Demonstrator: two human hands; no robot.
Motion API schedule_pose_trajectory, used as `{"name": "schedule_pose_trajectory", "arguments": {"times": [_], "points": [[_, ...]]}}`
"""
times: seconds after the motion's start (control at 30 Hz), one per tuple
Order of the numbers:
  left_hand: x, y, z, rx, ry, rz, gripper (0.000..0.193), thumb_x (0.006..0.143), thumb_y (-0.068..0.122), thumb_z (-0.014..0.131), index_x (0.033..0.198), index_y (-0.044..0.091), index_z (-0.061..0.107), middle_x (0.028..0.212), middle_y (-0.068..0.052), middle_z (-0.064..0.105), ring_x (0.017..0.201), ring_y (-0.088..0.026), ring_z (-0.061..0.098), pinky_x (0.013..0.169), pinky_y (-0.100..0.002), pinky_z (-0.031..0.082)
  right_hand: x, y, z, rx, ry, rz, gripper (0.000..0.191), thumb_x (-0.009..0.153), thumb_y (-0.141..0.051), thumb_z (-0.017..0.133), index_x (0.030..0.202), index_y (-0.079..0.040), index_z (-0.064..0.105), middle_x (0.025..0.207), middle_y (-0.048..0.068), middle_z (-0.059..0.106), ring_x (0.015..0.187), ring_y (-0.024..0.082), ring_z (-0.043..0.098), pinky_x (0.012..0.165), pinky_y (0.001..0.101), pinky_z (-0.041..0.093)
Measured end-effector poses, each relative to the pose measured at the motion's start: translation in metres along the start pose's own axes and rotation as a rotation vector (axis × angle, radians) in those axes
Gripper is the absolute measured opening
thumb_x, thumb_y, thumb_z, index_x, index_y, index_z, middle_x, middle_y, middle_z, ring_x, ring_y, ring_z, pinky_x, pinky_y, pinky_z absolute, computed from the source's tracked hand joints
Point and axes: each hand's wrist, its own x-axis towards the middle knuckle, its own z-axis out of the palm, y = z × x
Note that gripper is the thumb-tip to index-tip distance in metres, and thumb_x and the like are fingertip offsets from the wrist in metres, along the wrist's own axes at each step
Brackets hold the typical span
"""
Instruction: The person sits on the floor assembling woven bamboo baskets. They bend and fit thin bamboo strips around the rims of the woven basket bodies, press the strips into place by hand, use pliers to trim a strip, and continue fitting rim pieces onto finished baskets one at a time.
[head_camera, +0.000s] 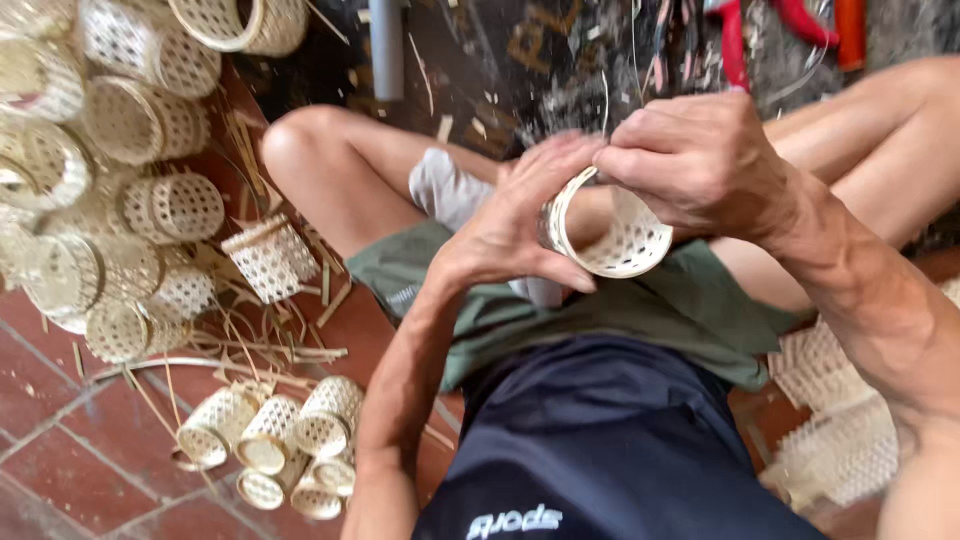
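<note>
A small pale woven bamboo basket (626, 237), round with an open lattice bottom, is held over my lap. My left hand (520, 215) wraps around its left side from below, thumb under the rim. My right hand (695, 160) pinches the basket's upper rim from above with fingers closed on the strip at the edge. Both hands touch the basket at once. My crossed bare legs and green shorts lie beneath it.
Several finished woven baskets (150, 205) are piled at the left, and a smaller cluster (275, 440) lies on the red tiled floor (70, 450). Bamboo slivers litter the floor. Woven lattice sheets (840, 440) sit at the right. Red-handled tools (800, 20) lie at the top.
</note>
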Motion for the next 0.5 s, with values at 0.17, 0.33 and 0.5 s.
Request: {"name": "schedule_pose_trajectory", "arguments": {"times": [0.17, 0.33, 0.5], "points": [[-0.004, 0.017, 0.009, 0.564, 0.247, 0.083, 0.112, 0.070, 0.055, 0.096, 0.155, 0.010, 0.038, 0.152, -0.011, 0.047, 0.144, -0.031, 0.049, 0.117, -0.051, 0.033, -0.003, -0.018, -0.009, 0.117, 0.277, 0.106, 0.012, 0.089, 0.004, 0.073, 0.100, 0.002, 0.070, 0.090, 0.019, 0.067, 0.076, 0.030, 0.066, 0.066, 0.0421, 0.055], [-0.003, 0.033, 0.038, 0.794, 0.518, 0.101, 0.094, 0.082, 0.045, 0.096, 0.151, 0.012, 0.040, 0.145, -0.012, 0.044, 0.135, -0.032, 0.051, 0.115, -0.053, 0.033, -0.026, -0.057, 0.032, 1.604, 0.377, 1.077, 0.026, 0.100, -0.003, 0.070, 0.124, 0.005, 0.066, 0.105, 0.011, 0.073, 0.091, 0.017, 0.070, 0.082, 0.0315, 0.060], [-0.020, 0.041, 0.034, 0.758, 0.304, 0.014, 0.107, 0.065, 0.051, 0.092, 0.150, 0.009, 0.041, 0.153, -0.015, 0.046, 0.137, -0.034, 0.048, 0.111, -0.055, 0.030, -0.063, -0.067, 0.063, 1.888, 0.398, 1.132, 0.035, 0.097, -0.002, 0.072, 0.129, 0.008, 0.062, 0.117, 0.012, 0.072, 0.105, 0.019, 0.071, 0.097, 0.0335, 0.057]]}}
